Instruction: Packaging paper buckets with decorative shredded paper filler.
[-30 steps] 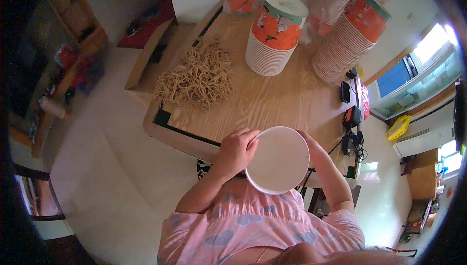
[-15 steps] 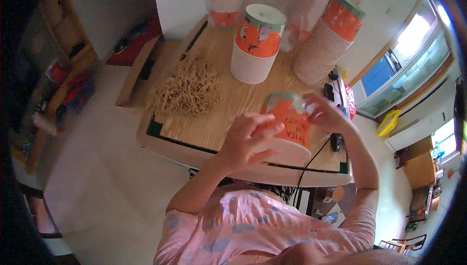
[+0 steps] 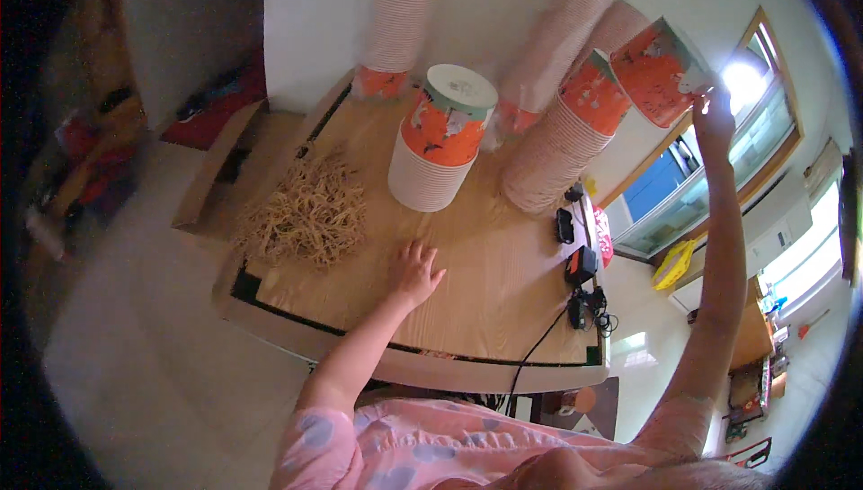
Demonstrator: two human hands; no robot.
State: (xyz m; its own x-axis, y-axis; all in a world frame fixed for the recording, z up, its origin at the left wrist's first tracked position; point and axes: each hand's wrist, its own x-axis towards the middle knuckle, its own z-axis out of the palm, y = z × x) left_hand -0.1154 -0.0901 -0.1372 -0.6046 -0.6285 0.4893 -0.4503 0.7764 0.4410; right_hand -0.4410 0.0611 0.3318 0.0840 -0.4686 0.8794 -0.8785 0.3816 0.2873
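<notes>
Raised at the upper right, my right hand [image 3: 714, 121] grips the green-banded end of an orange paper tub [image 3: 656, 81]. That tub is tilted, its other end close to the top of a tall stack of upside-down paper tubs [image 3: 562, 153]; whether they touch I cannot tell. My left hand [image 3: 416, 274] rests on the wooden table [image 3: 476, 301] with its fingers spread, holding nothing. Beyond it stands a shorter stack of upside-down tubs [image 3: 440, 144], orange above white rims. Left of that stack lies a loose heap of tan shredded straw [image 3: 310, 211].
Tall wrapped stacks of tubs [image 3: 395, 31] stand along the wall. Black adapters [image 3: 580, 265] and a cable [image 3: 539, 342] lie at the table's right edge. An open cardboard box [image 3: 220, 171] sits past the left edge. A window [image 3: 661, 184] is at the right.
My right hand has lifted the orange tub from the front of the table up and right, to the tall stack. My left hand has come away from it and lowered onto the tabletop.
</notes>
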